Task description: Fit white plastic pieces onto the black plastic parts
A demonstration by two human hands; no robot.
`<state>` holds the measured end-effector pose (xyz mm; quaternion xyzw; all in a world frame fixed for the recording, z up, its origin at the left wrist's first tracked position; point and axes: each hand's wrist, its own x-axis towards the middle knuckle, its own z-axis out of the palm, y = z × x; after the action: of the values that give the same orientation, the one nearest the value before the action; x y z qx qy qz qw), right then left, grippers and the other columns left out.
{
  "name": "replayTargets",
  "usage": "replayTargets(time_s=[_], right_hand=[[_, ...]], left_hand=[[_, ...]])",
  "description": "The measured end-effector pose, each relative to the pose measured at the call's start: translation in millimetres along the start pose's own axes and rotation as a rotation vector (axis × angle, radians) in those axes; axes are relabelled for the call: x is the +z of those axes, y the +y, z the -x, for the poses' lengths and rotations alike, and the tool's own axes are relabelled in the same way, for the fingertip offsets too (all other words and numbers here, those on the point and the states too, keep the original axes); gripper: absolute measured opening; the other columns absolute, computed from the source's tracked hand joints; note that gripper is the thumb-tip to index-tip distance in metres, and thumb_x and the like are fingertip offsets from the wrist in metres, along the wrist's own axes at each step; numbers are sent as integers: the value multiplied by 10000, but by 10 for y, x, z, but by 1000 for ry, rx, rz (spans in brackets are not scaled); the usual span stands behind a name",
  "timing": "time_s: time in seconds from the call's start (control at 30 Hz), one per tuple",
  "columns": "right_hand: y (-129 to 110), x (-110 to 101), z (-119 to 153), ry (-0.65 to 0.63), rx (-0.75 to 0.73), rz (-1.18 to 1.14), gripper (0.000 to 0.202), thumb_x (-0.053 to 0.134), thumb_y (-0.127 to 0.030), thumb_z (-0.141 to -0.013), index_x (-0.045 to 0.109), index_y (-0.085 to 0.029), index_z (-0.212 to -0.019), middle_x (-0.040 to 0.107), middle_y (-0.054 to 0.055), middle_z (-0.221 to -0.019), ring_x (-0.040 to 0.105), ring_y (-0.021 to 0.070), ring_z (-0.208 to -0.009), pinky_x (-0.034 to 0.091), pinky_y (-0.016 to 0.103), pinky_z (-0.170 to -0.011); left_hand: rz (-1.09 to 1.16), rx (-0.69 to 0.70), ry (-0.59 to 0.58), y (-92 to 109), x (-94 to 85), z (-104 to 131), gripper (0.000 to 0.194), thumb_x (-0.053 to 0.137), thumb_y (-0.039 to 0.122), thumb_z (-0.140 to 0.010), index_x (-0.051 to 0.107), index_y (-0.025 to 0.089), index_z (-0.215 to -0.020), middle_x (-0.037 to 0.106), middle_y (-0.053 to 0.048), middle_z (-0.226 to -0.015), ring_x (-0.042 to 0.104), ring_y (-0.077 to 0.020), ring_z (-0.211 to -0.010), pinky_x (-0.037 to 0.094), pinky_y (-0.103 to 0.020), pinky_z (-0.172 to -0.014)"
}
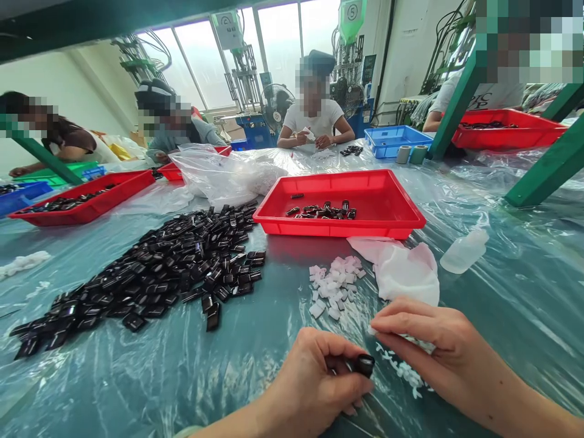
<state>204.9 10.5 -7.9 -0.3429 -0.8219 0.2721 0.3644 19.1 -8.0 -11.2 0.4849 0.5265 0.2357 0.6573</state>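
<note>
My left hand (326,380) is closed around a small glossy black plastic part (364,364), whose rounded end shows between thumb and forefinger. To its right, my right hand (433,344) pinches a small white piece (372,330) at its fingertips, apart from the black part. Beyond my hands lies a loose heap of small white squares (335,283). Thin white scraps (407,372) lie partly under my right hand. A crumpled white cloth or bag (406,271) is just past my right fingers. On the left spreads a large pile of similar black parts (168,267).
A red tray (337,227) with several black parts stands ahead. A translucent bottle (464,250) lies at right, near a green post (542,159). Clear plastic sheeting (255,365) covers the table. Other people sit across it, among more trays, including a blue tray (396,141).
</note>
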Motion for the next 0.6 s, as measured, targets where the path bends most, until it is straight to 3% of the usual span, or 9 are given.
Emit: replayTargets(time_s=[0.27,0.6], right_hand=[[-105,68,-12,-28,46,-155,163,542,-66,-821,660,-178,-811,639,14,-747,597,92,-653,454,176,-580],[-94,103,-4,-23,119,-218,192,546,-74,-814,678,-214,-825,648,-3,-750,596,96,-641,450,186,-573]], left_hand=[[-2,-3,-9,16,14,11,86,644,193,-613,608,115,-618,498,26,-426,487,-102,-417,395,-188,-433],[45,-1,-48,17,-23,-6,109,658,206,-623,636,103,-652,505,22,-450,488,-99,-433,422,-195,-448]])
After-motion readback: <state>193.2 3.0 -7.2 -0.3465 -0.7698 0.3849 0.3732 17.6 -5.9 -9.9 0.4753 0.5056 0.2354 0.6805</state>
